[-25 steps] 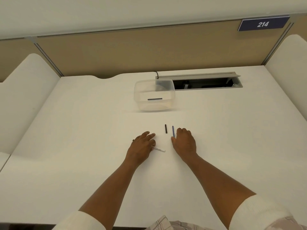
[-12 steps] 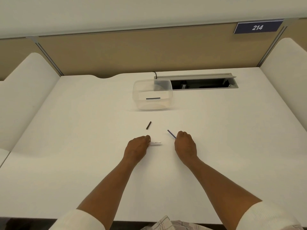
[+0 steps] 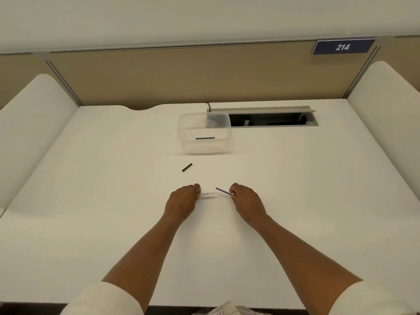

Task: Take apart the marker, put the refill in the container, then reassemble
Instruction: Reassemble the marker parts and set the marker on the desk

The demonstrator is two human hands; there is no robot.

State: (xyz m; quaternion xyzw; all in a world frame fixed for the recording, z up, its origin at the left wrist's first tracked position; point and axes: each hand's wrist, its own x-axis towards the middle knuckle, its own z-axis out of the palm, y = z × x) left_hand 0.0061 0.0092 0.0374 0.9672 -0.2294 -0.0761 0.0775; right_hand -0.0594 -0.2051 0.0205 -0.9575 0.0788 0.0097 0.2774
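- The white marker body [image 3: 206, 193] sticks out of the left hand [image 3: 183, 200], pointing to the right. The fingers of that hand are curled around its left end.
- A thin dark refill [image 3: 223, 191] sticks out of the right hand [image 3: 246, 199], pointing up and to the left. The fingers of that hand pinch its right end.
- The open end of the marker body and the tip of that refill are close together, with a small gap between them. They do not touch.
- Both hands are low over the white tabletop [image 3: 295, 178], near the middle. I cannot tell if they rest on it.
- A small black cap [image 3: 187, 167] lies alone on the tabletop, past the left hand. It is tilted.
- Farther back stands a clear container [image 3: 204, 133]. A dark refill in the container [image 3: 205, 138] lies flat on its bottom.
- Right behind the container is a long grey slot [image 3: 272, 118] in the tabletop, with its lid open. A black cord [image 3: 208, 105] goes into its left end.
- A tan wall [image 3: 204, 73] stands at the back. A blue sign [image 3: 342, 47] on it says 214.
- White sleeves [image 3: 102, 298] cover the upper arms.
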